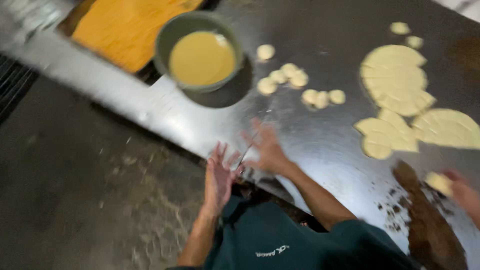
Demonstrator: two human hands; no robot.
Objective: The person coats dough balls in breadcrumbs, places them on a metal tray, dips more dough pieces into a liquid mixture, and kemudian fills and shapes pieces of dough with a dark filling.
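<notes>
The person wears a dark teal short-sleeved shirt [280, 240] with small pale lettering on the chest; both forearms are bare.

Steel table [320, 145], surface smeared, brown patches toward one end. Grey bowl [199, 50] of yellow liquid stands near the edge. Orange tray [125, 27] just beside the bowl. Small dough balls [287, 77] lie scattered in clusters. Flattened dough discs [395, 77] overlap in stacks, well apart from the bowl. Dark floor [85, 190], littered with pale debris

Steel table [320, 145], bowl [200, 50], seemingly dough discs [395, 75]
</notes>
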